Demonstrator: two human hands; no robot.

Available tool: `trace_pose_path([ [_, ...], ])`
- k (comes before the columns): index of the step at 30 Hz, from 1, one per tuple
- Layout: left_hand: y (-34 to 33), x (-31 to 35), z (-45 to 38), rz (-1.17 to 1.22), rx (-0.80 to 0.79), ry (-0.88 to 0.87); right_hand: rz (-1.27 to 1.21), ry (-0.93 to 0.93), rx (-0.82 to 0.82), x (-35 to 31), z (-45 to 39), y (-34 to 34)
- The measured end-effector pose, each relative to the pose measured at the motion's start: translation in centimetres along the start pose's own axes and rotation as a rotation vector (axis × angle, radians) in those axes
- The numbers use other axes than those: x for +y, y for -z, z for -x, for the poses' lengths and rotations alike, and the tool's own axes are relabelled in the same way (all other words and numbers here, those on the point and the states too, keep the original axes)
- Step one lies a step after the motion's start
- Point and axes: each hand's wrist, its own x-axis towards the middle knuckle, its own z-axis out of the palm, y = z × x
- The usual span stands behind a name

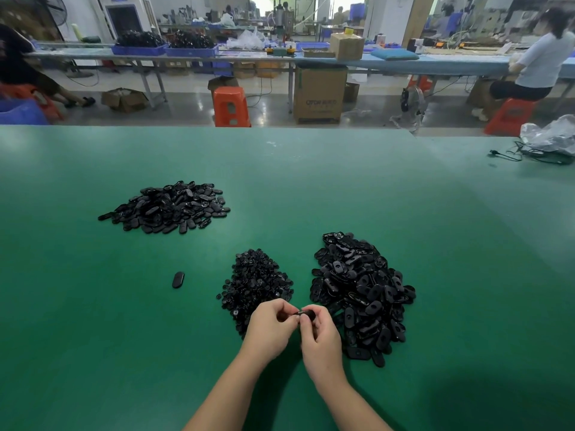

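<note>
Both hands meet low over the green table (pixel 311 181), just in front of two black piles. My right hand (pixel 320 340) pinches a small black oval plastic piece (pixel 306 313) at its fingertips. My left hand (pixel 270 329) has its fingers curled against the same piece; what it holds is hidden. A pile of small round black parts (pixel 256 281) lies behind my left hand. To the right sits a bigger heap of black oval shells (pixel 361 290). A third flatter pile of oval pieces (pixel 169 208) lies far left. One single oval piece (pixel 178 279) lies alone.
A crumpled plastic bag (pixel 552 136) with a black cable (pixel 505 155) sits at the table's far right. Beyond the far edge stand an orange stool (pixel 231 106), a cardboard box (pixel 320 93) and long benches where people sit working.
</note>
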Motion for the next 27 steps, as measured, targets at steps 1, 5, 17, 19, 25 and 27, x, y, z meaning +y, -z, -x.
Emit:
trace_pose_path([
  [1, 0.0, -0.1, 0.0, 0.005, -0.001, -0.002, 0.0, -0.001, 0.004, 0.0, 0.0, 0.0],
  [5, 0.0, -0.2, 0.2, 0.021, 0.002, -0.024, -0.016, -0.001, 0.002, 0.2, -0.1, 0.0],
  [17, 0.0, -0.7, 0.5, -0.4, 0.101, -0.407, -0.091, -0.08, -0.035, 0.1, -0.2, 0.0],
  [19, 0.1, -1.2, 0.6, -0.486, 0.129, -0.491, -0.104, -0.091, -0.046, 0.0, -0.2, 0.1],
  [25, 1.4, -1.8, 0.5, -0.584, 0.298, -0.644, -0.146, -0.077, -0.05, -0.5, 0.0, 0.0],
  [27, 2.9, -2.3, -0.4, -0.543, 0.416, -0.51, -0.145, -0.068, -0.056, -0.5, 0.0, -0.1],
])
